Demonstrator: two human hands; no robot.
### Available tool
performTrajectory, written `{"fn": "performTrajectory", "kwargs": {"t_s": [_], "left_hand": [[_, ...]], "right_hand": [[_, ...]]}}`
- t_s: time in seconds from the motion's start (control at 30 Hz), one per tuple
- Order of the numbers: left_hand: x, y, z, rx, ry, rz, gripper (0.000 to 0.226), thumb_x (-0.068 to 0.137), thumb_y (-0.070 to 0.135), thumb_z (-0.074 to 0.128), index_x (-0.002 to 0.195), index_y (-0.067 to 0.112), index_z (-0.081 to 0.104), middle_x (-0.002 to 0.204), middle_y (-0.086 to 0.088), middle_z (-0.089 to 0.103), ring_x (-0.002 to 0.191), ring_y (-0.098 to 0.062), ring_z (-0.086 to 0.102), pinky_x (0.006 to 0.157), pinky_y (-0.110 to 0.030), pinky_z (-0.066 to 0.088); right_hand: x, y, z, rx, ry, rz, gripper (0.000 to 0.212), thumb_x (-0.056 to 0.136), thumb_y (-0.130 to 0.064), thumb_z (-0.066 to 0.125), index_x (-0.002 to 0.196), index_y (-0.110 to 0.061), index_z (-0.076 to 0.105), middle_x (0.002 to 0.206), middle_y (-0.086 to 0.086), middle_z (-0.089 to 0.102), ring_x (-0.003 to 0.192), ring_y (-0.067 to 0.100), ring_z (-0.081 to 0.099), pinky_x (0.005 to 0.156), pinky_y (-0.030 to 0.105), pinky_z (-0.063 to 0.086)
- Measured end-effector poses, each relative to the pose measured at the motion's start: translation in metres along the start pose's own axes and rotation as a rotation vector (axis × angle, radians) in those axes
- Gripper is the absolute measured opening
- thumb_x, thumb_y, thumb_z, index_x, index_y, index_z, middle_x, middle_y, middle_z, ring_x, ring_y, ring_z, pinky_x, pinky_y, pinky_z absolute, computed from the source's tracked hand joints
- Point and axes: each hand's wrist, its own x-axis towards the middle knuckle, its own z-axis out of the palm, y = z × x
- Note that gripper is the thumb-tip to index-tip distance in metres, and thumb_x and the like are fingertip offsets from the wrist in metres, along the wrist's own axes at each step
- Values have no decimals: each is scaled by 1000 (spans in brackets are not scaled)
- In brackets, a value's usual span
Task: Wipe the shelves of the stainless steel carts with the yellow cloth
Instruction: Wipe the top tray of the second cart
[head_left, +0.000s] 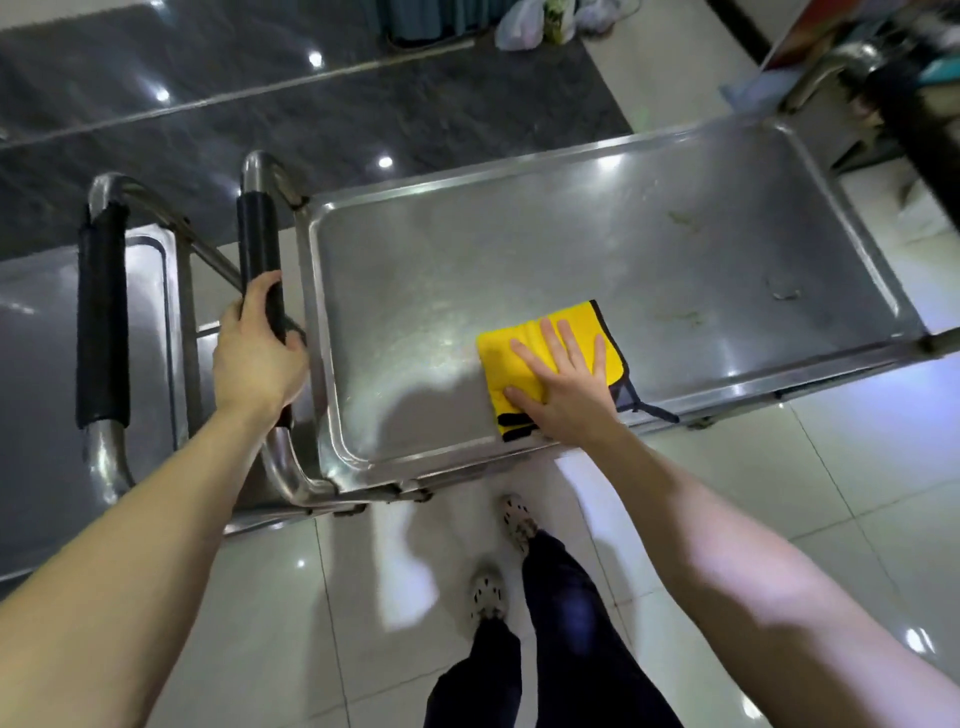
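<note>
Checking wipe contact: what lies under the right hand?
The yellow cloth, flat on the cart's top shelf near its front rim. The steel beneath the cloth is covered and cannot be seen.

The steel cart's top shelf (571, 249) carries the folded yellow cloth (494, 364), flat beneath the right grip (566, 395); faint smudges (784, 294) lie beyond it.

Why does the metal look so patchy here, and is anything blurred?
Head view: ceiling lights glare as white spots on the cart shelf and the floor; a shadow lies left of the yellow cloth; the wide lens bows the shelf's rim; the top right corner is smeared, while the left hand gripping the black handle and the right hand look sharp.
</note>
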Motion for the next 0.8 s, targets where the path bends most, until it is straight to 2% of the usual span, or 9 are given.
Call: {"fn": "performTrajectory", "kwargs": {"t_s": [0.13,0.27,0.4,0.47,0.57,0.7,0.8], "left_hand": [[-1,0,0,33,-4,3,74,99,13,62,158,48,33,150,-12,50,126,-39,59,97,-47,50],[-4,3,-2,27,-4,3,72,100,12,61,158,47,36,151,-12,51,130,-36,56,102,-39,43],[-7,6,-3,31,5,-31,75,101,11,63,159,48,35,151,-8,50,129,-33,59,102,-36,44],[-9,8,-3,39,17,-42,75,101,11,65,159,48,35,151,-6,50,130,-30,58,103,-35,43],[-8,8,-3,39,38,-50,76,100,11,64,159,49,34,150,-2,51,122,-18,57,100,-34,46],[-8,6,-2,39,49,-63,76,100,14,65,159,50,33,148,2,50,111,-9,55,96,-33,50],[-8,8,-1,24,48,-74,75,101,16,64,158,53,32,144,6,51,95,0,56,91,-33,54]], "right_hand": [[43,38,-19,-26,-7,78,79,99,-83,40,168,-51,17,181,2,1,167,26,-7,128,68,0],[111,64,-35,-6,18,110,79,99,-82,39,168,-50,19,181,5,5,167,29,-3,126,72,2],[186,62,-38,19,-18,145,79,98,-86,28,168,-52,12,181,8,-3,166,33,-9,123,76,-3],[220,49,-37,24,-34,146,81,96,-89,21,168,-53,8,180,9,-7,165,34,-14,122,78,-5],[261,13,-30,11,-46,105,84,94,-90,14,168,-51,5,179,13,-12,164,38,-18,119,81,-6],[293,-64,-14,21,-34,4,83,96,-87,17,169,-49,11,178,18,-11,163,43,-17,118,83,-6],[298,-126,-3,-1,-41,-105,81,97,-85,17,169,-48,12,178,20,-11,163,45,-17,117,83,-5]]}}
